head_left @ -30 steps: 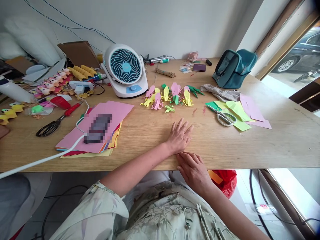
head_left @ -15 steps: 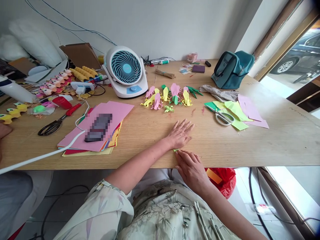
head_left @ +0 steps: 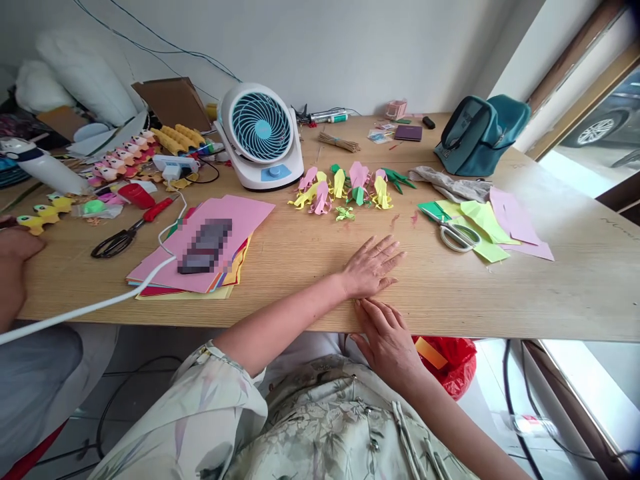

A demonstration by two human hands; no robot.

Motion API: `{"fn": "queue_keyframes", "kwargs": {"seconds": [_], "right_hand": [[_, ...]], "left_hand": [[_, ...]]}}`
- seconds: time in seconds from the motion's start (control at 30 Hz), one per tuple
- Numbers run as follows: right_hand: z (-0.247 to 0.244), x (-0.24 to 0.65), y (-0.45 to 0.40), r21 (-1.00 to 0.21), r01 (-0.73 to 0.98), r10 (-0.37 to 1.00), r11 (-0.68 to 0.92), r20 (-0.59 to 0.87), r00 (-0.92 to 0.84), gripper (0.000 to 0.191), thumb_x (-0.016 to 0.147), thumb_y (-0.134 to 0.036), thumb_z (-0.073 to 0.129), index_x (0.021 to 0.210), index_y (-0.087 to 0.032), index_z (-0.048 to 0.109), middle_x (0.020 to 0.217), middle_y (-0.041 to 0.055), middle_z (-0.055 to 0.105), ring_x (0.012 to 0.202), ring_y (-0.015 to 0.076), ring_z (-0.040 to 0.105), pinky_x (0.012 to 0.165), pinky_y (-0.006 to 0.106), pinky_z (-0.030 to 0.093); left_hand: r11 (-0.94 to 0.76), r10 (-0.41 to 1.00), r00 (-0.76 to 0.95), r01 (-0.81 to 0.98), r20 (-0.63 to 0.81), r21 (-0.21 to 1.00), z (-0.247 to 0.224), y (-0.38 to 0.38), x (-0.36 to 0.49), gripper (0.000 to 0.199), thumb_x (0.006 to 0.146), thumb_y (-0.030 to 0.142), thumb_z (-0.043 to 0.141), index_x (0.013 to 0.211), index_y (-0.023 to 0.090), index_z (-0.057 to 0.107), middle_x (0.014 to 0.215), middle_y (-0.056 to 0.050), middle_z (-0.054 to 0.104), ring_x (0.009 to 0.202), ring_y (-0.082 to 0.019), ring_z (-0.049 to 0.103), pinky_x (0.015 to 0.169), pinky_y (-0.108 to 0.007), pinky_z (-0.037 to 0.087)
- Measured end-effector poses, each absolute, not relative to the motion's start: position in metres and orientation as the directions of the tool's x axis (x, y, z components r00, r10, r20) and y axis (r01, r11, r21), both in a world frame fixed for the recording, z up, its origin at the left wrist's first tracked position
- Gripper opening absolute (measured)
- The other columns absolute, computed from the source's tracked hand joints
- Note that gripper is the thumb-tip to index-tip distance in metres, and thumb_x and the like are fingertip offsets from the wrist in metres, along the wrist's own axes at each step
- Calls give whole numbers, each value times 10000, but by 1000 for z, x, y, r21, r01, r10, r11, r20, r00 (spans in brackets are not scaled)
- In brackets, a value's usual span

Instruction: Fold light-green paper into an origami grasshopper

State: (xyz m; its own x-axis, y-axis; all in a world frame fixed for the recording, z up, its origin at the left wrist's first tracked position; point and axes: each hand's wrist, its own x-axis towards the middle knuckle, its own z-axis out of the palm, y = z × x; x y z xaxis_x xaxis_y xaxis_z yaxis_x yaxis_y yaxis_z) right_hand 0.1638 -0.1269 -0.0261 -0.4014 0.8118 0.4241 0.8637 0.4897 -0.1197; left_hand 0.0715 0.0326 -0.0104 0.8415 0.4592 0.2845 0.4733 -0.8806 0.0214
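Observation:
My left hand (head_left: 373, 268) lies palm down on the wooden table (head_left: 300, 267), fingers spread. Just below its wrist, close to the table's front edge, rests my right hand (head_left: 387, 340); its fingers lie side by side and its thumb is a little apart. The right fingertips touch the table beside the left palm. Whatever lies under either hand is hidden. Beyond my left hand stand pink, yellow and green folded paper shapes (head_left: 358, 175), with a small light green one (head_left: 345, 213) nearest.
White-handled scissors (head_left: 457, 237) lie on green paper sheets (head_left: 483, 223) at the right. At the left are a stack of coloured paper (head_left: 250, 212) with a phone, black scissors (head_left: 120, 241), a fan (head_left: 263, 130) and another person's arm (head_left: 15, 267). A teal bag (head_left: 473, 137) stands behind.
The view has shifted slightly left. My left hand has slid a little to the right over the table. The green bit of paper between my hands is now out of sight.

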Motion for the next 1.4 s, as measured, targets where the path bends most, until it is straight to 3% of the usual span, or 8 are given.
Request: {"fn": "queue_keyframes", "kwargs": {"seconds": [0.33,0.5,0.6,0.77,0.93,1.07,1.23,1.4], "right_hand": [[-33,171,-137,-23,830,746,558,451,-489,489,963,-325,518,1378,-66,535,1413,185,550,1325,317,462,1099,472,356],[-13,186,-130,-162,749,730,642,430,-532,464,959,-257,514,1405,-134,486,1350,159,589,1274,288,514,1074,484,393],[4,195,-109,-300,802,825,517,425,-373,405,982,-239,452,1379,-170,489,1255,150,619,1114,274,600,913,443,483],[25,198,-63,-518,826,973,222,172,-154,293,986,-287,458,1250,-201,552,1171,98,623,972,211,666,816,343,507],[35,178,-42,-434,900,998,27,-43,-51,289,953,-412,522,1128,-197,603,1104,93,606,933,216,659,778,330,477],[31,163,-41,-378,925,994,30,-82,-66,319,817,-415,703,1012,-191,587,1088,97,578,929,229,624,718,313,440],[19,170,-29,-676,736,992,39,-60,-108,221,755,-268,717,843,-210,524,753,-32,555,653,127,520,599,262,349],[24,184,20,-953,296,997,61,46,-58,388,702,-503,739,699,-207,489,615,-56,474,554,95,404,509,250,280]], "left_hand": [[-912,400,852,336,336,235,-14,36,66,560,998,404,432,1486,129,412,1524,-128,457,1501,-285,253,1210,-422,248],[-886,430,748,240,505,398,-2,41,58,524,1002,369,417,1442,88,453,1427,-163,555,1427,-260,398,1184,-389,319],[-859,480,642,206,598,469,8,47,47,438,1006,334,410,1390,148,509,1395,-147,584,1336,-244,505,1148,-400,366],[-734,678,378,317,630,600,17,70,20,319,989,253,450,1267,166,582,1138,-105,702,1123,-218,631,1019,-379,466],[-662,750,313,356,583,660,11,86,10,251,938,158,495,1154,153,624,1060,-101,714,992,-191,683,900,-315,522],[-669,743,352,380,569,639,10,82,14,257,905,112,516,1129,159,633,1028,-90,722,968,-191,689,906,-322,521],[-574,812,321,293,487,765,14,78,16,248,894,144,539,1120,167,639,1012,-85,726,952,-179,694,861,-297,528],[-206,956,230,87,181,975,19,82,12,407,913,535,531,1016,166,671,888,-72,714,827,-170,683,677,-238,515]]}}
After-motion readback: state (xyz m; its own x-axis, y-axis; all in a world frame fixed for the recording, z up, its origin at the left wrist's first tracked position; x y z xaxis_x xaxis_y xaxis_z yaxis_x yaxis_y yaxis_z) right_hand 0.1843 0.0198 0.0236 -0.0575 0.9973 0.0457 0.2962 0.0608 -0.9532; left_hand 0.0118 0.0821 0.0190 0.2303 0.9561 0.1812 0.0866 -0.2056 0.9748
